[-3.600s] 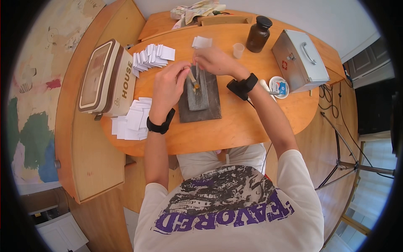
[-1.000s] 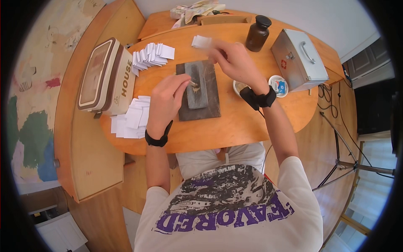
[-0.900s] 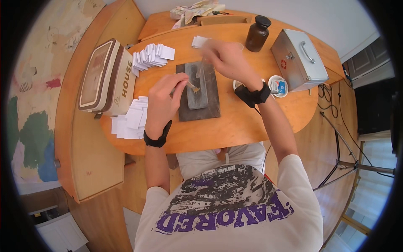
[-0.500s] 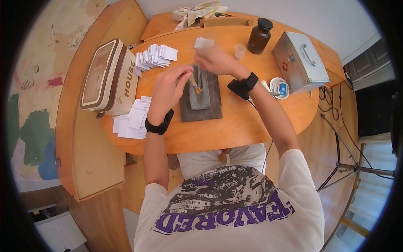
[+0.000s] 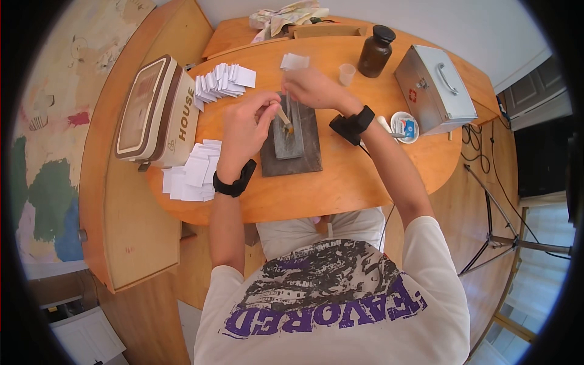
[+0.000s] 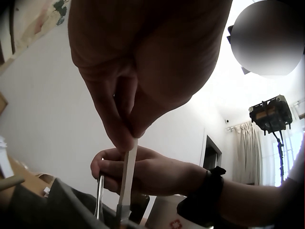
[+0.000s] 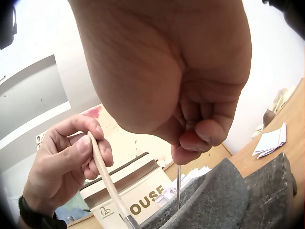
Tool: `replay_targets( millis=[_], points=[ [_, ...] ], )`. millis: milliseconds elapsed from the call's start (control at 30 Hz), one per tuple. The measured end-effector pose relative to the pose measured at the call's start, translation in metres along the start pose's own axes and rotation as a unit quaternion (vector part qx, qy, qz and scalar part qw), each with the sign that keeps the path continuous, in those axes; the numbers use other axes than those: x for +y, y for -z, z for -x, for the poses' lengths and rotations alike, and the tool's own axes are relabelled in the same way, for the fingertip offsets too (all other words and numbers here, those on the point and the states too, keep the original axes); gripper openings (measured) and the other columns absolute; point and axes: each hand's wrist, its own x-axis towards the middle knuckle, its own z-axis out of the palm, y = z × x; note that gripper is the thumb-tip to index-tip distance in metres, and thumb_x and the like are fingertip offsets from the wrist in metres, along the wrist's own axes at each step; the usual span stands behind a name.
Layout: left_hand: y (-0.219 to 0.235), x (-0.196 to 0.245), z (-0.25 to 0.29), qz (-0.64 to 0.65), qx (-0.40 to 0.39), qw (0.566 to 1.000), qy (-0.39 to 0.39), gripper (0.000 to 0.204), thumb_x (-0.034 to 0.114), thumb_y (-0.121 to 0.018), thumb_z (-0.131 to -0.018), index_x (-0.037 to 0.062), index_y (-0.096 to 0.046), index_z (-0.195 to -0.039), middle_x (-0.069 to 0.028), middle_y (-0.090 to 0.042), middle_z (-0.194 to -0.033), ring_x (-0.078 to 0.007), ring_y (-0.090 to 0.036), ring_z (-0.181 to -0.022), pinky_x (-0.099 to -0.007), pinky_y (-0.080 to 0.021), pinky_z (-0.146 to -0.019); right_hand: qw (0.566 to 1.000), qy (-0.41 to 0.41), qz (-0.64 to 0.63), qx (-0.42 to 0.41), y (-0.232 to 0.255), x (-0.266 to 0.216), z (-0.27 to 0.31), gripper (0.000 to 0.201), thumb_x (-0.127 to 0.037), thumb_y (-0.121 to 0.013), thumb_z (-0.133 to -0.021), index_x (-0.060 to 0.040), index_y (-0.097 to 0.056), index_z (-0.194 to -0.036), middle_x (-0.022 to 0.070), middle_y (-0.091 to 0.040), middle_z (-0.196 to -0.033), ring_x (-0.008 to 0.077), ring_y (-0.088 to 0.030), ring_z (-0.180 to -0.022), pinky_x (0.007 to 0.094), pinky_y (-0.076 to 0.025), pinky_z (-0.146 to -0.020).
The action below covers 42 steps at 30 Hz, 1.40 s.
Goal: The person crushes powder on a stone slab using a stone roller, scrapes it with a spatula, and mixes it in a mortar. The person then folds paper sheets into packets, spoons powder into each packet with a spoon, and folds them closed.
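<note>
A grey stone trough (image 5: 288, 146) lies on a dark slab (image 5: 312, 161) in mid table. My left hand (image 5: 243, 131) pinches the upper end of a small brush (image 5: 284, 118) with a pale wooden handle and yellowish bristles, which point down into the trough. Beside it, at the trough's far end, my right hand (image 5: 319, 90) pinches a slim metal tool (image 6: 99, 198) that reaches down to the trough. The right wrist view shows this tool's thin shaft (image 7: 178, 186) just inside the trough wall (image 7: 209, 205). Its lower tip is hidden there.
Folded white paper packets (image 5: 222, 84) stand back left, with more white papers (image 5: 193, 173) nearer. A HOUSE case (image 5: 179, 131) borders the left. At the back are a paper packet (image 5: 294, 62), a small cup (image 5: 347, 74), a brown jar (image 5: 376, 53); right, a metal box (image 5: 435, 91) and bowl (image 5: 398, 117).
Since a second ago my right hand has come left from beside the far paper packet, bringing the metal tool over the trough. My left hand has moved slightly forward with the brush.
</note>
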Motion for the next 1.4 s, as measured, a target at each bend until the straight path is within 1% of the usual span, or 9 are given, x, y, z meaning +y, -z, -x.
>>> replay_targets(
  millis=[233,533,600,700,900,1100,1167,1267,1400],
  points=[
    [0.000,-0.003,-0.002,-0.004,0.039,0.999,-0.033,0.014,0.008,-0.076,-0.108,-0.0006,-0.079,-0.118,-0.0088,-0.082,-0.096,-0.0150,-0.080,-0.083,-0.0297,-0.064,-0.079,1.000,-0.005,0.004,0.000,0.002,-0.004,0.001,0.021,-0.016,-0.057,-0.107,-0.0033,-0.074,-0.102,0.0129,-0.073,-0.081,0.0320,-0.071,-0.078,0.0448,-0.057,-0.076],
    [0.000,-0.003,-0.005,-0.027,-0.010,1.000,-0.006,0.015,0.007,-0.076,-0.107,-0.0009,-0.080,-0.119,-0.0094,-0.084,-0.101,-0.0166,-0.080,-0.082,-0.0312,-0.064,-0.080,1.000,0.016,0.007,0.024,-0.002,0.001,0.001,0.023,-0.014,-0.058,-0.105,-0.0014,-0.075,-0.099,0.0145,-0.074,-0.078,0.0343,-0.073,-0.076,0.0458,-0.058,-0.075],
    [-0.002,-0.005,-0.006,-0.024,0.008,0.999,-0.039,0.015,0.004,-0.076,-0.105,-0.0012,-0.079,-0.119,-0.0179,-0.081,-0.101,-0.0279,-0.079,-0.085,-0.0378,-0.060,-0.076,1.000,0.005,0.006,0.009,-0.001,0.003,0.001,0.022,-0.017,-0.057,-0.107,-0.0028,-0.073,-0.103,0.0137,-0.073,-0.082,0.0340,-0.072,-0.079,0.0463,-0.057,-0.077],
    [-0.002,-0.009,-0.008,-0.050,0.009,0.997,-0.058,0.015,0.006,-0.076,-0.107,-0.0006,-0.080,-0.119,-0.0093,-0.084,-0.103,-0.0176,-0.081,-0.085,-0.0320,-0.065,-0.082,1.000,0.003,0.007,0.006,-0.001,0.001,0.001,0.022,-0.017,-0.057,-0.107,-0.0032,-0.073,-0.103,0.0134,-0.073,-0.081,0.0338,-0.072,-0.079,0.0465,-0.057,-0.077],
    [0.008,0.008,-0.002,0.008,0.028,0.999,-0.021,0.015,0.006,-0.077,-0.106,-0.0018,-0.080,-0.119,-0.0103,-0.085,-0.104,-0.0171,-0.080,-0.086,-0.0316,-0.064,-0.084,1.000,0.006,0.005,0.030,-0.003,0.002,0.001,0.025,-0.013,-0.058,-0.104,-0.0004,-0.078,-0.096,0.0139,-0.076,-0.076,0.0324,-0.075,-0.073,0.0440,-0.060,-0.073],
    [0.022,0.023,0.008,0.011,0.082,0.997,0.005,0.014,0.003,-0.075,-0.107,-0.0031,-0.079,-0.119,-0.0113,-0.085,-0.107,-0.0198,-0.081,-0.094,-0.0329,-0.066,-0.086,0.995,-0.084,-0.057,0.000,0.000,0.012,0.013,0.026,-0.020,-0.059,-0.112,-0.0043,-0.076,-0.102,0.0037,-0.070,-0.078,0.0164,-0.065,-0.073,0.0359,-0.053,-0.070],
    [0.024,0.022,0.010,0.006,0.088,0.996,0.002,0.014,0.003,-0.075,-0.107,-0.0027,-0.080,-0.119,-0.0112,-0.085,-0.106,-0.0186,-0.082,-0.094,-0.0323,-0.066,-0.086,0.978,-0.137,-0.156,0.026,0.000,0.014,0.020,0.029,-0.024,-0.059,-0.116,-0.0052,-0.078,-0.104,-0.0012,-0.068,-0.080,0.0097,-0.060,-0.072,0.0296,-0.049,-0.066],
    [0.024,0.020,0.013,0.005,0.098,0.995,0.007,0.014,0.003,-0.075,-0.108,-0.0025,-0.080,-0.120,-0.0114,-0.086,-0.106,-0.0171,-0.083,-0.095,-0.0319,-0.066,-0.087,0.959,-0.211,-0.182,0.054,0.014,0.007,0.038,0.029,-0.024,-0.059,-0.117,-0.0051,-0.078,-0.106,-0.0029,-0.067,-0.082,0.0076,-0.058,-0.072,0.0267,-0.047,-0.065],
    [0.019,0.013,0.019,0.013,0.098,0.995,0.021,0.015,0.003,-0.076,-0.108,-0.0032,-0.080,-0.120,-0.0122,-0.086,-0.107,-0.0171,-0.083,-0.095,-0.0320,-0.067,-0.087,0.966,-0.190,-0.138,0.110,0.054,-0.001,0.081,0.026,-0.021,-0.060,-0.116,-0.0033,-0.078,-0.108,-0.0025,-0.068,-0.082,0.0075,-0.058,-0.072,0.0265,-0.046,-0.064]
  ],
)
